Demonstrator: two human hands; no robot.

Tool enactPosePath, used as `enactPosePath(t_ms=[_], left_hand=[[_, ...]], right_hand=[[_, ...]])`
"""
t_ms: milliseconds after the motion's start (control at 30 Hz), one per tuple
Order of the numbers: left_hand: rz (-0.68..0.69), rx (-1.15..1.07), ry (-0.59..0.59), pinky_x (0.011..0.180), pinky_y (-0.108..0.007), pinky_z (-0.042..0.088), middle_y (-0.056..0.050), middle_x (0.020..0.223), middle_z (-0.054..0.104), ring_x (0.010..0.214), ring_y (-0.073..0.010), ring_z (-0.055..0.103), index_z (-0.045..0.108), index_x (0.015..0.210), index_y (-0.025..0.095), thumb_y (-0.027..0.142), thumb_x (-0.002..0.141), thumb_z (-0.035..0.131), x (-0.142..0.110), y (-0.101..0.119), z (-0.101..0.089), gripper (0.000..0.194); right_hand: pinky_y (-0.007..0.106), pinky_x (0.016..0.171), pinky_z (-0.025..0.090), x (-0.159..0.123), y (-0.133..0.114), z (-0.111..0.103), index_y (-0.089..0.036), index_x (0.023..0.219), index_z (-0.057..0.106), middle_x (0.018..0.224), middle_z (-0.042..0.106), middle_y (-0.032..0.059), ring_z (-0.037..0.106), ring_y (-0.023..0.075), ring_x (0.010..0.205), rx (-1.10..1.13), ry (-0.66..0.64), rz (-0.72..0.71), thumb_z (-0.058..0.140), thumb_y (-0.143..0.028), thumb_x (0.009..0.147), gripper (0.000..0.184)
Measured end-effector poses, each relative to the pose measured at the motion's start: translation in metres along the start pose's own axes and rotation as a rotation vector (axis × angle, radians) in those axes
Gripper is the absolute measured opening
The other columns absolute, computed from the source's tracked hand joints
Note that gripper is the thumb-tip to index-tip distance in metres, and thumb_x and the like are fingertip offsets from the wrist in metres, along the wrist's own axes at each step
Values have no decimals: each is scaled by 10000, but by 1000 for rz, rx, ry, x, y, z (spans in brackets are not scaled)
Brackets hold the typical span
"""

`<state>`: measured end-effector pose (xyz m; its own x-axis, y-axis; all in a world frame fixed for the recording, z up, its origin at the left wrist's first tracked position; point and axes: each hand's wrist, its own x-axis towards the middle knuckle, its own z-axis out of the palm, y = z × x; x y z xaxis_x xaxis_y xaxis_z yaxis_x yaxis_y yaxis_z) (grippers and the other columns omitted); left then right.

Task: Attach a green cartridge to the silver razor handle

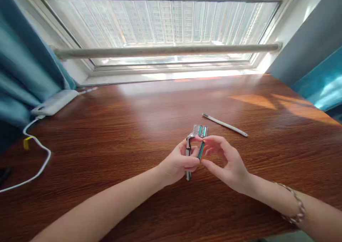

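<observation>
My left hand (177, 163) is closed around a razor handle (188, 172), which stands nearly upright in the fingers. Beside the handle is a teal-and-black razor blade cartridge (201, 150), its lower end by my left thumb. My right hand (227, 163) comes in from the right, with index finger and thumb at the two ends of that cartridge. Just above the fingers shows a clear plastic holder (196, 129) with two more teal-striped cartridges in it. How the holder is supported is partly hidden by the fingers.
A white brush (226, 124) with a small bristled head lies on the brown wooden table (128, 128), right of the hands. At the left, a white power bank (56, 103) with a white cable (44, 167) sits by a blue curtain (24, 63). A window (165, 24) is behind.
</observation>
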<state>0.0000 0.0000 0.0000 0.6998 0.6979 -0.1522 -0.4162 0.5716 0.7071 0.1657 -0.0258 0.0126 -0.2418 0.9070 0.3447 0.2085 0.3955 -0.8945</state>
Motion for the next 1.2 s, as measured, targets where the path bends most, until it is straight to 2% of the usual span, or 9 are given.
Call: enactPosePath(t_ms=[167, 300, 533, 1200], left_hand=[[-27, -55, -23, 411, -179, 142, 59, 613, 392, 428, -8, 233, 508, 1019, 250, 148, 637, 674, 0, 1, 0, 429], [-37, -127, -55, 406, -168, 149, 40, 662, 460, 422, 0, 264, 519, 1014, 237, 229, 608, 708, 0, 1, 0, 448], [-38, -143, -75, 406, -167, 160, 43, 634, 463, 422, -4, 282, 518, 1013, 220, 217, 615, 702, 0, 1, -1, 438], [-29, -149, -88, 406, -169, 148, 38, 668, 474, 426, -2, 264, 510, 1005, 225, 203, 621, 696, 0, 0, -1, 427]], right_hand=[[315, 744, 502, -3, -3, -1, -216, 1128, 419, 1012, 544, 53, 572, 144, 813, -12, 35, -25, 599, -122, 727, 450], [311, 740, 490, -2, -5, -3, -207, 1079, 455, 926, 569, 37, 558, 141, 803, -51, 19, -88, 580, -93, 731, 387], [288, 691, 471, 1, -11, -5, -175, 1031, 500, 895, 581, 43, 544, 132, 770, -122, -25, -158, 561, -73, 727, 326], [285, 687, 467, 3, -13, -6, -175, 1027, 508, 867, 590, 35, 545, 130, 765, -123, -18, -157, 539, -59, 732, 319]])
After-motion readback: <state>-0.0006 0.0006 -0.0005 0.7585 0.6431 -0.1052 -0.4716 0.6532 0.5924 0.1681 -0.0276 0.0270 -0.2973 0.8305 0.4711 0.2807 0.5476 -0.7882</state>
